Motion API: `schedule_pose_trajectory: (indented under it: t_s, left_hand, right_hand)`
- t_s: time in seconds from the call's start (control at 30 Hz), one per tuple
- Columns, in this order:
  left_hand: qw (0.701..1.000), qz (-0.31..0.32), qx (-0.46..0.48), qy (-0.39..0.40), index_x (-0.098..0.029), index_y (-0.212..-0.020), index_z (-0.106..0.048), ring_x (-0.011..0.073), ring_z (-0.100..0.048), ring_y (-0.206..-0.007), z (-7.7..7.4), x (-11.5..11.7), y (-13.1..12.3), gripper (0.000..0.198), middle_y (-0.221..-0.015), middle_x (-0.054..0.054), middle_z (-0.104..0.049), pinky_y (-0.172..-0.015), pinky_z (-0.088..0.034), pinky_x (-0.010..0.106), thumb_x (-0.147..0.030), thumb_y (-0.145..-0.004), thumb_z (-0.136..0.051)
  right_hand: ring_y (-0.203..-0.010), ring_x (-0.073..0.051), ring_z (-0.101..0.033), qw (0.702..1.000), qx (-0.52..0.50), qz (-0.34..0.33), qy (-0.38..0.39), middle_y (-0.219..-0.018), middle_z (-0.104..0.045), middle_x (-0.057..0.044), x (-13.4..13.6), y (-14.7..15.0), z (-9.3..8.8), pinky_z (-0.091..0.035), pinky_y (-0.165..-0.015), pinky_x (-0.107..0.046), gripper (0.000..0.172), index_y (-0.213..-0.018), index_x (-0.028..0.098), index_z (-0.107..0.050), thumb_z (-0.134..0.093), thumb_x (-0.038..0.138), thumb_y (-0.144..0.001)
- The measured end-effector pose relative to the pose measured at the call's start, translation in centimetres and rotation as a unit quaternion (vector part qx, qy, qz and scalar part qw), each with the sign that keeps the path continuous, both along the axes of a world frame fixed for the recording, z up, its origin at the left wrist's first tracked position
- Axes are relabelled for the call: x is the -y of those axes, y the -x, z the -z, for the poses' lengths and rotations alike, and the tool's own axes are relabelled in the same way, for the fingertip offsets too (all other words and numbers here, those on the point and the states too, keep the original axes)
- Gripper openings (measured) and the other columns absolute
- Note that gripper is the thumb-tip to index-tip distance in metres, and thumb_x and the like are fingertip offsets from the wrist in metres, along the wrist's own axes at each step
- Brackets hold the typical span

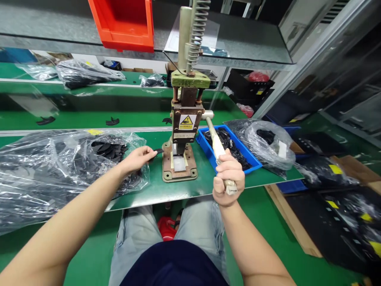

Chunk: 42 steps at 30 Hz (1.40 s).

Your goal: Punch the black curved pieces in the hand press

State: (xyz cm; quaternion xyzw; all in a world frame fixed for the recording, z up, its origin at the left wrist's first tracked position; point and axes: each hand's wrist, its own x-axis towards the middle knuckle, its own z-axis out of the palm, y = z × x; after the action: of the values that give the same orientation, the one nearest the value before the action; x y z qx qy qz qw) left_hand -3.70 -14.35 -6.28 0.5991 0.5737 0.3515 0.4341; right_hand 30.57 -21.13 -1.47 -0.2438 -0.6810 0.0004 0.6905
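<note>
A hand-lever press [184, 119] with a yellow warning label stands on the green workbench [178, 190]. My right hand [228, 178] is wrapped round the end of its pale lever handle [216, 145], which slopes down toward me. My left hand [138, 158] pinches a small flat black part [158, 151] just left of the press base, at the edge of a clear plastic bag [53, 171] full of similar black parts. The white pad [179, 163] under the press ram looks bare.
A blue tray [208, 153] of black parts sits right of the press, with another plastic bag [264, 145] of parts beyond it. An orange bin [125, 24] hangs on the shelf above. Boxes and dark bags lie on the floor at right. My knees are under the bench.
</note>
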Motion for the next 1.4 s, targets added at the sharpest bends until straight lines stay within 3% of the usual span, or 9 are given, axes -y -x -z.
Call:
schedule_pose_trajectory:
  t_s: [0.1, 0.23, 0.47, 0.7, 1.0, 1.13, 1.23, 1.3, 1.4]
  left_hand:
    - [0.991, -0.057, 0.124, 0.007, -0.02, -0.098, -0.06, 0.0125, -0.058, -0.056, 1.1, -0.7, -3.3, 0.058, -0.068, -0.005, -0.062, -0.055, -0.048, 0.025, -0.06, -0.071, -0.092]
    - [0.981, -0.04, 0.184, 0.043, -0.019, -0.096, -0.06, 0.0109, -0.062, -0.054, 1.6, -1.4, -6.5, 0.055, -0.071, -0.003, -0.067, -0.053, -0.051, 0.023, -0.052, -0.072, -0.095]
    - [0.988, 0.015, 0.114, 0.103, -0.021, -0.086, -0.053, 0.0106, -0.057, -0.043, 0.9, -2.0, -8.2, 0.045, -0.055, -0.002, -0.065, -0.046, -0.043, 0.019, -0.052, -0.088, -0.085]
    - [0.988, 0.004, 0.04, 0.148, -0.022, -0.081, -0.054, 0.0096, -0.052, -0.04, -0.1, -3.1, -9.1, 0.031, -0.052, -0.006, -0.056, -0.04, -0.037, 0.019, -0.031, -0.091, -0.081]
    - [0.988, 0.028, -0.005, 0.151, -0.019, -0.103, -0.064, 0.0141, -0.057, -0.048, -1.2, -2.9, -10.3, 0.02, -0.058, -0.003, -0.059, -0.047, -0.041, 0.024, -0.031, -0.093, -0.076]
    - [0.988, 0.122, 0.019, 0.096, -0.018, -0.109, -0.066, 0.0181, -0.068, -0.067, -1.4, -2.0, -7.8, 0.025, -0.077, 0.004, -0.071, -0.057, -0.05, 0.027, -0.038, -0.095, -0.071]
    - [0.985, 0.153, -0.075, 0.03, -0.02, -0.113, -0.072, 0.0218, -0.074, -0.086, -1.6, -2.1, -2.8, 0.031, -0.098, 0.007, -0.078, -0.074, -0.057, 0.031, -0.047, -0.096, -0.067]
    - [0.965, 0.096, -0.243, -0.017, -0.021, -0.109, -0.075, 0.0245, -0.074, -0.096, -1.9, -2.6, 1.7, 0.027, -0.106, 0.008, -0.079, -0.089, -0.057, 0.034, -0.042, -0.094, -0.067]
    - [0.887, 0.004, -0.461, -0.013, -0.022, -0.108, -0.078, 0.0296, -0.072, -0.114, -2.2, -3.6, 8.2, 0.025, -0.119, 0.012, -0.079, -0.103, -0.053, 0.036, -0.034, -0.087, -0.072]
  right_hand:
    - [-0.111, -0.026, -0.072, 1.0, -0.007, -0.01, 0.0, -0.092, -0.066, 0.0, 0.0, 0.0, 0.1, -0.054, -0.119, -0.071, 0.011, -0.097, 0.027, -0.061, -0.069, 0.033, -0.094]
    - [-0.112, -0.026, -0.072, 1.0, -0.005, -0.013, 0.003, -0.093, -0.066, -0.001, 0.1, -0.1, 0.1, -0.053, -0.12, -0.071, 0.011, -0.1, 0.028, -0.062, -0.07, 0.033, -0.094]
    - [-0.114, -0.026, -0.072, 1.0, -0.004, -0.028, 0.0, -0.095, -0.067, -0.001, 0.2, -0.2, 0.0, -0.051, -0.122, -0.069, 0.011, -0.1, 0.027, -0.063, -0.07, 0.032, -0.094]
    - [-0.116, -0.026, -0.071, 0.999, -0.017, -0.033, 0.009, -0.096, -0.066, -0.001, 0.3, 0.1, 0.1, -0.05, -0.124, -0.069, 0.011, -0.1, 0.027, -0.062, -0.07, 0.031, -0.095]
    - [-0.111, -0.026, -0.072, 1.0, -0.023, -0.017, 0.002, -0.094, -0.067, 0.0, 0.1, 0.0, 0.2, -0.052, -0.12, -0.072, 0.013, -0.099, 0.027, -0.061, -0.072, 0.034, -0.094]
    - [-0.113, -0.027, -0.073, 1.0, -0.002, -0.024, 0.002, -0.096, -0.068, -0.001, -0.1, -0.6, 0.2, -0.052, -0.119, -0.073, 0.017, -0.099, 0.026, -0.063, -0.076, 0.03, -0.09]
    - [-0.113, -0.027, -0.073, 1.0, 0.002, -0.022, 0.001, -0.096, -0.069, 0.0, -0.4, -0.7, 0.1, -0.053, -0.119, -0.072, 0.019, -0.098, 0.026, -0.062, -0.077, 0.028, -0.088]
    - [-0.112, -0.027, -0.073, 1.0, -0.004, -0.02, -0.009, -0.096, -0.069, 0.0, -0.5, -0.6, 0.2, -0.054, -0.118, -0.071, 0.02, -0.097, 0.026, -0.061, -0.078, 0.027, -0.087]
    - [-0.112, -0.026, -0.073, 1.0, -0.013, -0.021, -0.018, -0.096, -0.069, 0.0, -0.6, -0.4, 0.2, -0.054, -0.118, -0.07, 0.02, -0.096, 0.025, -0.06, -0.078, 0.025, -0.086]
